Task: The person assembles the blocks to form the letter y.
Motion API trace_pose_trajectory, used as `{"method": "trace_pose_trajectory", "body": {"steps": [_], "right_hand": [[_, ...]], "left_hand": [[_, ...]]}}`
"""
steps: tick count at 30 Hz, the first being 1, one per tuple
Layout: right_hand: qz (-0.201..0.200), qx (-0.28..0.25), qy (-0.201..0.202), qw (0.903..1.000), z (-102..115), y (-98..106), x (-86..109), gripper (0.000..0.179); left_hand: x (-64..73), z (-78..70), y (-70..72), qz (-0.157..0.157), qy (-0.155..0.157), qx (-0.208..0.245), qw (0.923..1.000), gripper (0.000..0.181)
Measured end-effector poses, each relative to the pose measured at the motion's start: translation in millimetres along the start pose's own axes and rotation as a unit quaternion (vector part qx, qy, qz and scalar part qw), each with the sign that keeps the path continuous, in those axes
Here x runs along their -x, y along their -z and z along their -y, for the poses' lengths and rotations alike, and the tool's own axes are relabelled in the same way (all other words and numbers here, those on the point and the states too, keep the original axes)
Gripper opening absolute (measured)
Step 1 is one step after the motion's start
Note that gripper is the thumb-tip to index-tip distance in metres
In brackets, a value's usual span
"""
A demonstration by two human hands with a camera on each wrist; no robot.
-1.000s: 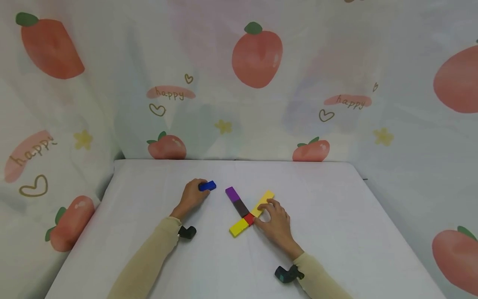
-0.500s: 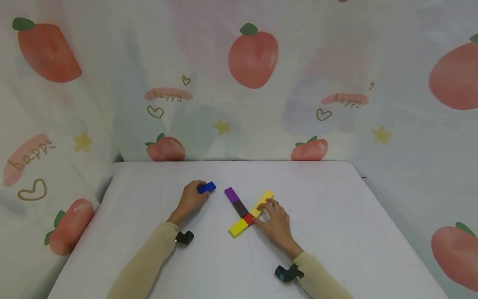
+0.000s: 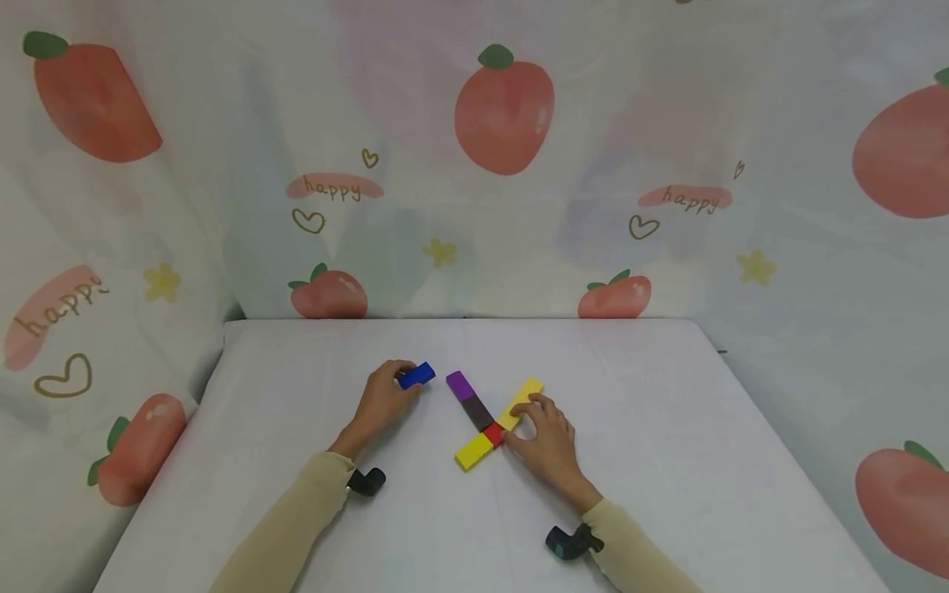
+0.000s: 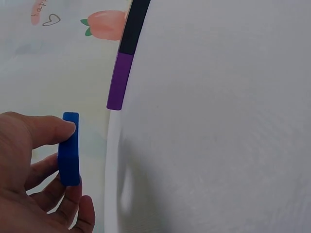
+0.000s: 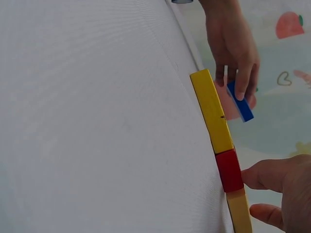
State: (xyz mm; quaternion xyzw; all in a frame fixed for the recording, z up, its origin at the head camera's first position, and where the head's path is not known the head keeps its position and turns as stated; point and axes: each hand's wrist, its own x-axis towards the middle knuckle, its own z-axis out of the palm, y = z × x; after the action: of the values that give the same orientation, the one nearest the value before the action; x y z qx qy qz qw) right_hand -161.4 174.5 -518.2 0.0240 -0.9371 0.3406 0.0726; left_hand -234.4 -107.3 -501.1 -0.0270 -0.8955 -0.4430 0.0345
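My left hand (image 3: 381, 401) pinches a blue block (image 3: 418, 376) between thumb and fingers, just left of a purple block (image 3: 460, 385). In the left wrist view the thumb (image 4: 65, 128) presses one face of the block, with the fingers behind it. A dark block (image 3: 478, 413) continues from the purple one to a red block (image 3: 493, 434). Light yellow (image 3: 532, 389) and bright yellow blocks (image 3: 474, 451) extend from the red one in opposite directions. My right hand (image 3: 550, 442) lies at the red and light yellow blocks, its thumb tip (image 5: 248, 178) at the red block's side.
The blocks lie on a white-covered table (image 3: 652, 428). A peach-print cloth (image 3: 415, 123) stands behind it and along the sides. Each wrist carries a small black camera, such as the right one (image 3: 571, 543).
Over the last half second the left hand has moved slightly right with the blue block, toward the purple one. The right hand and the joined blocks have stayed in place.
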Motion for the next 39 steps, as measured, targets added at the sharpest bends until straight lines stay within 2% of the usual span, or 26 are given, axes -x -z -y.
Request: {"method": "trace_pose_trajectory", "body": {"steps": [4, 10, 14, 21, 27, 39], "right_hand": [[0.002, 0.001, -0.001, 1.0, -1.4, -1.3, -0.5, 0.032], [0.001, -0.002, -0.001, 1.0, -1.5, -1.2, -0.5, 0.031], [0.001, -0.002, 0.001, 1.0, -1.4, -0.1, -0.3, 0.032], [0.003, 0.0, 0.002, 1.0, -1.8, 0.6, -0.7, 0.032], [0.006, -0.003, 0.001, 1.0, -0.1, 2.3, -0.5, 0.032], [0.003, -0.004, 0.001, 1.0, -2.1, 0.1, -1.6, 0.031]], "left_hand": [[5.4, -3.3, 0.6, -0.001, -0.003, 0.004, 1.0, 0.041], [12.0, -6.6, 0.4, -0.008, -0.025, 0.015, 0.9996, 0.038], [16.4, -7.7, -1.6, -0.014, -0.035, 0.005, 0.9993, 0.037], [27.2, -10.8, -6.3, -0.008, -0.026, -0.012, 0.9996, 0.038], [35.6, -14.0, -8.7, -0.007, -0.037, -0.013, 0.9992, 0.037], [52.4, -24.1, -11.8, 0.007, -0.029, -0.02, 0.9994, 0.037]]}}
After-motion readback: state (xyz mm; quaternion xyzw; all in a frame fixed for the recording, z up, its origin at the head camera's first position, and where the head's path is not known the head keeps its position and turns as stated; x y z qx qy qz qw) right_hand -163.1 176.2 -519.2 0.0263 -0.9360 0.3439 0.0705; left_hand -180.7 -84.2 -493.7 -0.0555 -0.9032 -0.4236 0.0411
